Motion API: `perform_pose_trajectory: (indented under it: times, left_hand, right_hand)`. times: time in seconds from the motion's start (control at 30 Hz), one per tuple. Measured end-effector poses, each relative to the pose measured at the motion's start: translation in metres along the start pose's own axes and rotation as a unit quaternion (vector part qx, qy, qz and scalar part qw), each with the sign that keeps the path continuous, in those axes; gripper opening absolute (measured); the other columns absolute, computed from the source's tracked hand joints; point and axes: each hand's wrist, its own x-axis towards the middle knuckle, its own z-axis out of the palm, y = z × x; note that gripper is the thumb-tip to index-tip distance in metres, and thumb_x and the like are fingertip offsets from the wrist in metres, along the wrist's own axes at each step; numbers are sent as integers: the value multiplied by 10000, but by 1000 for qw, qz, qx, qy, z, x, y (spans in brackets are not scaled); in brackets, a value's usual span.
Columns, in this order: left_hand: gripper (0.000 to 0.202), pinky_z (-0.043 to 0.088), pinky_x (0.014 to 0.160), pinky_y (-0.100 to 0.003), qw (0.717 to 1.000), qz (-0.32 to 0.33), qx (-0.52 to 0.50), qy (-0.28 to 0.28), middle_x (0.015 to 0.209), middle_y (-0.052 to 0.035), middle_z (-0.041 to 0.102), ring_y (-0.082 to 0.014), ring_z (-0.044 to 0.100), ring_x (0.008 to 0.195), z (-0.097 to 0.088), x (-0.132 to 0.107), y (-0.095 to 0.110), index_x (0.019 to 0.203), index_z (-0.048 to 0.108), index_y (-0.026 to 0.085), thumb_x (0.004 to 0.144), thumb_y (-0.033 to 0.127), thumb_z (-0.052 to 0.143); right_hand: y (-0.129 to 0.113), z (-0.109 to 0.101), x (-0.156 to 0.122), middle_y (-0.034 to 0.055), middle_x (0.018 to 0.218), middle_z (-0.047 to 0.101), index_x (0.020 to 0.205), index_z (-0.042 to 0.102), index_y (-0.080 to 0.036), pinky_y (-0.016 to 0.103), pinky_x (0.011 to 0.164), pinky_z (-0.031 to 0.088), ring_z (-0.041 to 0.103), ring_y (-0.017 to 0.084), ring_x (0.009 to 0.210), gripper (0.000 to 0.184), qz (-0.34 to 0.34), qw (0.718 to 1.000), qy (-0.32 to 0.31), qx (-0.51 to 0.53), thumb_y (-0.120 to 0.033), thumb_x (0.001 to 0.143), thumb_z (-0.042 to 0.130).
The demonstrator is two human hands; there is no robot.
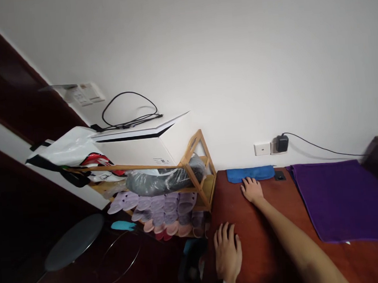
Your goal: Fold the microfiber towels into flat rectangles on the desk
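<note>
My left hand (228,253) lies palm down along the left edge of the reddish-brown wooden table (246,223), its fingers stretched out and holding nothing. Farther back, my right hand (252,190) rests on the same table with its fingers apart. Its fingertips reach the near edge of a folded blue cloth (251,173), which lies against the wall. Whether they press on the cloth or only meet its edge, I cannot tell. A small black flat object (280,175) sits just right of the cloth. On the right a purple cloth (348,199) is spread flat.
Left of the table stands a wooden rack (208,187) with a white box (134,151), a coiled black cable (135,119) and rows of slippers (157,206). A round stool (75,244) is lower left. A black adapter (282,143) with a cord is plugged into the wall.
</note>
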Motion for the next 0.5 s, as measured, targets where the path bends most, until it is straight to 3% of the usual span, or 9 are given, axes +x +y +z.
perform_pose_trajectory:
  times: [0.13,0.27,0.37,0.43,0.5]
  left_hand:
    - [431,402,1181,-564,1000,-2,-10,7,1453,-77,654,-316,528,1400,0,1,1,1385,650,266,1000,193,472]
    - [356,433,1136,-521,999,-9,-17,28,1336,-96,701,-300,598,1286,-9,8,5,1263,707,235,1000,169,476]
    - [283,513,987,-461,999,-16,-25,32,1071,-104,731,-282,663,1061,-27,8,14,1012,743,212,1002,168,463]
    - [272,528,927,-441,999,3,-39,32,991,-95,711,-275,663,993,-42,-3,25,945,724,215,988,160,461]
    - [269,526,970,-447,995,67,-67,13,1093,-100,711,-281,661,1070,-56,-26,38,1059,718,221,953,141,485]
  right_hand:
    - [-18,-3,-53,178,1393,628,1415,605,-185,467,1052,424,547,327,1264,432,-36,999,-10,-4,-285,1056,389]
    - [-37,-8,-148,139,1272,703,1317,658,-215,399,999,494,645,276,1166,414,-56,998,-30,-10,-90,1001,420]
    - [-53,-15,-216,114,1109,760,1184,705,-220,373,918,554,717,264,1037,394,-50,997,-49,-11,-52,978,414]
    - [-60,-21,-254,106,1055,775,1122,720,-226,362,868,580,745,264,979,379,-44,997,-61,-7,-50,956,429]
    - [-61,-27,-287,115,1093,777,1141,719,-217,355,850,595,758,270,988,389,-45,996,-75,9,-46,918,451]
